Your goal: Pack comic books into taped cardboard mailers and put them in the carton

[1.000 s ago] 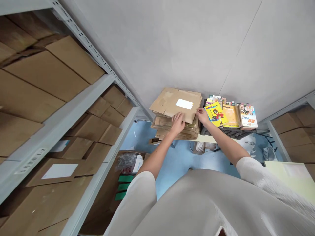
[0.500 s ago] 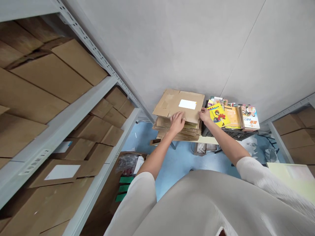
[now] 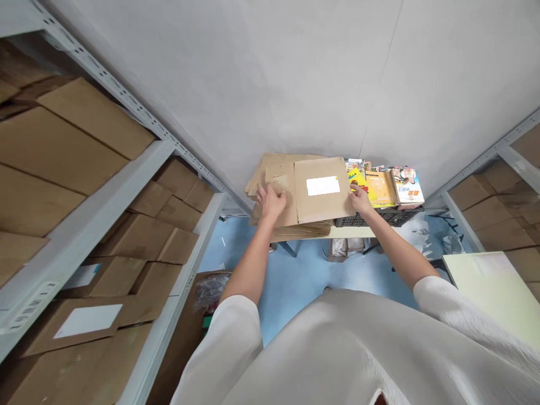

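Two bare hands are handling a flat, creased brown cardboard sheet (image 3: 323, 207) over a stack.
On my head-camera feed I am seeing the right hand (image 3: 360, 199) pinching the sheet's right edge between thumb and fingers. The left hand (image 3: 270, 201) is lying over the creased left part, fingers bent; whether it is gripping or just pressing, I cannot tell from here. A white rectangular label (image 3: 323, 186) is facing up on the sheet, which is covering much of a stack of flattened brown cardboard (image 3: 304, 230) and reaching right to a black plastic crate (image 3: 379, 217) of colourful paperback books (image 3: 380, 189). A pale grey metal shelving rack (image 3: 185, 270) is holding brown cardboard boxes (image 3: 164, 174) on the left.
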`<action>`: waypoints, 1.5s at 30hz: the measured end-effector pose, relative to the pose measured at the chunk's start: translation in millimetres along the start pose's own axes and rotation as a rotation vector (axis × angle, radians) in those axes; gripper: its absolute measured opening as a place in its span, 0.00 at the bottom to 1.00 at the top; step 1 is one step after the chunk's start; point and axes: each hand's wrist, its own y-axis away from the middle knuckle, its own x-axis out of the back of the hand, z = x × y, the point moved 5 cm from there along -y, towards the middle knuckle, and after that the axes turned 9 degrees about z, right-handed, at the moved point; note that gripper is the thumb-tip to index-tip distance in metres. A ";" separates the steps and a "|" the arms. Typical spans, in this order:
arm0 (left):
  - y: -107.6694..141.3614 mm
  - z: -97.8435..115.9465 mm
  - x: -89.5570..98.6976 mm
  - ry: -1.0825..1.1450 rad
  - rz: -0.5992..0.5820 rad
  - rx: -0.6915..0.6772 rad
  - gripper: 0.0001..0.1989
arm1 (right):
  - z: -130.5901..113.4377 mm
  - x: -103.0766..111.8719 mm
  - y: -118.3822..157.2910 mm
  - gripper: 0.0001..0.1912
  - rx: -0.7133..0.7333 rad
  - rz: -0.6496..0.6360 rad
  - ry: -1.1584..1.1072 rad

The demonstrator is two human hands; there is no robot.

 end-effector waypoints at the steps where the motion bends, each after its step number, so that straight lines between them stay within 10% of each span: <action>1: 4.0 4.6 -1.2 0.016 -0.022 -0.005 0.33 | 1.3 10.1 3.7 0.25 0.010 0.005 -0.001; 8: 56.0 70.2 -14.6 0.022 -0.058 -0.133 0.34 | 11.1 101.4 37.5 0.29 0.065 0.074 0.047; 14: 125.3 165.5 -47.1 0.060 -0.127 -0.318 0.34 | 23.6 233.0 90.3 0.29 0.132 0.262 0.069; 21: 248.8 287.3 -123.1 0.121 -0.294 -0.562 0.34 | 71.8 410.8 199.6 0.29 -0.027 0.599 0.189; 28: 390.8 377.8 -210.4 0.192 -0.561 -0.731 0.33 | 129.4 541.4 341.8 0.29 -0.311 0.845 0.194; 37: 535.3 453.5 -318.4 0.320 -0.937 -1.026 0.24 | 182.0 619.4 502.3 0.29 -0.592 1.186 0.159; 45: 623.0 496.6 -402.6 0.292 -1.190 -1.138 0.26 | 217.0 635.3 568.5 0.25 -0.784 1.385 0.170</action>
